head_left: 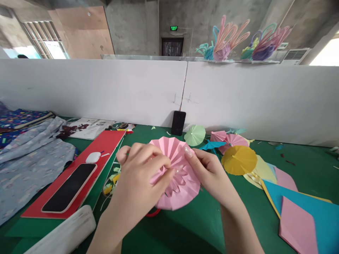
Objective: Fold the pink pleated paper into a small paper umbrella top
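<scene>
A round pink pleated paper fan [185, 192] is held up above the green table, its folds spreading from the middle. My left hand [143, 169] reaches over its left side, with thumb and forefinger pinched at the folds near the centre. On the right edge, my right hand [209, 169] grips the paper, thumb on the near face and fingers curled behind. Part of the fan's left side is hidden by my left hand. Below it, the red handle of some tool [153, 213] shows, perhaps scissors.
Small paper umbrellas, including a green one [195, 135] and a yellow one [239, 160], lie behind and right. Coloured paper sheets [299, 222] are at right. A dark phone [178, 122] leans on the white partition [106, 88]. Another phone [70, 188] rests on a red board [106, 141].
</scene>
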{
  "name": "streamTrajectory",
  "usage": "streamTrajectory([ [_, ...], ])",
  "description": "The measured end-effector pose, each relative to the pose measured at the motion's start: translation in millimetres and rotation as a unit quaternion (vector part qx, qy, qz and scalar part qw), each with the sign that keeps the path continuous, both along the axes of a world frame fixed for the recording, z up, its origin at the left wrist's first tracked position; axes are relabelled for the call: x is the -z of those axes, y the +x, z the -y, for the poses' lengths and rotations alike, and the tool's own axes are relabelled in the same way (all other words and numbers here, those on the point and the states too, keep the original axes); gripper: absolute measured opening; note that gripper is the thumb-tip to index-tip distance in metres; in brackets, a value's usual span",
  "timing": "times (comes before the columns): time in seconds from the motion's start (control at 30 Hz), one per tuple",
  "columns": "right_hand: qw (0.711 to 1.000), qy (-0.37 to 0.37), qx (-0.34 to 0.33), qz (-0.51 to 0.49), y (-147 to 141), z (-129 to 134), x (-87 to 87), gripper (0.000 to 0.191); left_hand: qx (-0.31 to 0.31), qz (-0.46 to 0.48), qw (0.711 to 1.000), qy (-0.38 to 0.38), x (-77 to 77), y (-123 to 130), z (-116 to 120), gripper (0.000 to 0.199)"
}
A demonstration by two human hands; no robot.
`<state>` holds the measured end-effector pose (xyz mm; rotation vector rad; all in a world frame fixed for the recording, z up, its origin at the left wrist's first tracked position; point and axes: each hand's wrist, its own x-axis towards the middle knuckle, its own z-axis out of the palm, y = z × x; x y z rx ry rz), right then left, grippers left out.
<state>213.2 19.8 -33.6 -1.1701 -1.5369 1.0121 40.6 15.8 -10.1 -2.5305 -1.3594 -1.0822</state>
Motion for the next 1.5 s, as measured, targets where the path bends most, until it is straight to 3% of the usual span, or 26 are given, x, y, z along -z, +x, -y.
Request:
streamTrajectory([
  [0.1,0.999,-0.011,0.003,-0.031,-0.8,1.8,-2.2,0.041,0.057,-0.023,0.992,-0.107,-2.2,-2.2,2.3,0.018],
  [0.23,0.998,-0.016,-0.008,-0.053,-2.0,4.0,-2.9,0.042,0.052,0.003,0.981,-0.189,0.3,-5.2,-2.1,0.02],
  [0.6,0.998,0.052,0.008,-0.044,-5.9,4.6,1.5,0.042,0.023,0.021,0.991,-0.129,3.8,1.0,2.4,0.015],
  [0.8,0.996,0.043,0.006,-0.075,-6.0,4.1,0.0,0.041,0.016,0.043,0.989,-0.138,3.2,0.5,2.2,0.008],
  [0.9,0.995,0.042,0.001,-0.095,-6.9,5.0,-0.5,0.042,0.056,0.089,0.966,-0.238,-1.3,-1.0,5.7,0.013],
  [1.03,0.992,0.044,-0.017,-0.114,-8.2,7.2,-1.1,0.044,0.122,0.163,0.902,-0.381,-6.7,0.6,8.9,0.024],
  [1.13,0.991,0.042,-0.037,-0.124,-8.7,9.4,-1.9,0.044,0.162,0.204,0.869,-0.421,-8.0,1.1,7.4,0.026],
  [1.3,0.989,0.051,-0.055,-0.124,-8.3,12.0,-2.8,0.044,0.175,0.215,0.832,-0.481,-6.7,-2.1,3.1,0.028],
  [1.5,0.987,0.062,-0.07,-0.129,-7.1,11.4,-2.6,0.043,0.191,0.205,0.82,-0.499,-6.3,-2.9,1.2,0.032],
])
